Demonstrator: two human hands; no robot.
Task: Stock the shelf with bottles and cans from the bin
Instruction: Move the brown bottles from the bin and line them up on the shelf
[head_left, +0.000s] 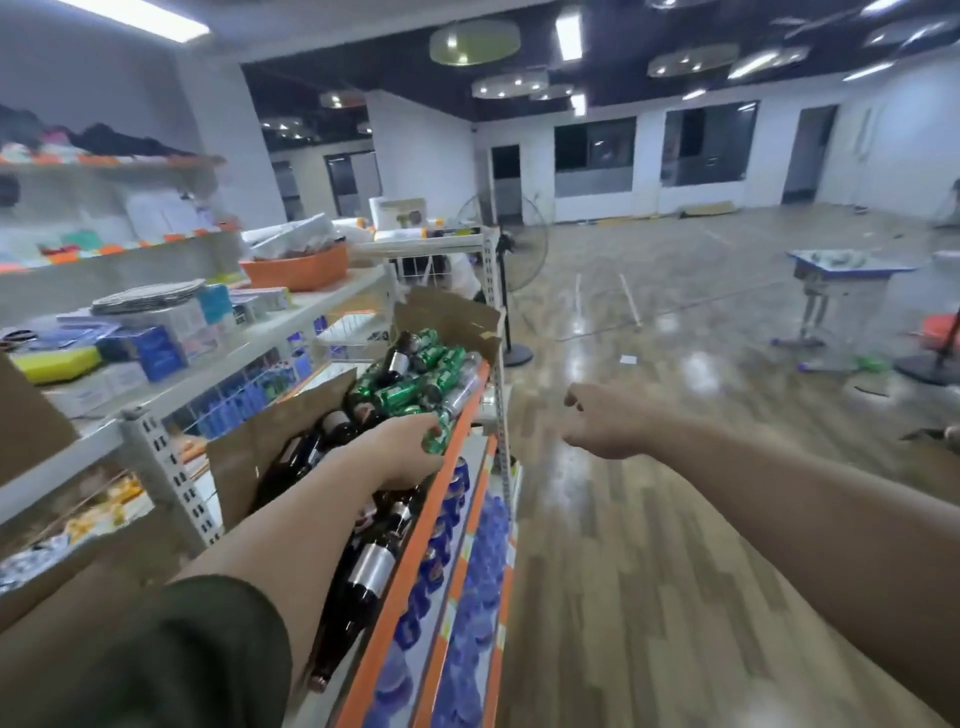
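Dark sleeve and forearm lead to the left hand, which grips a green can at the cardboard box's right rim, directly above the orange-edged shelf, while the right hand hangs loosely curled and empty, well apart to the right.

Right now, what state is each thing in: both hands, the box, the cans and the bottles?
left hand, grips a green can at the box's near edge
right hand, loosely curled, holds nothing, out over the floor
box, open, flaps up
pile of cans, on their sides in the box
bottles, lying on their sides in the box
blue cans, upright on the shelf below
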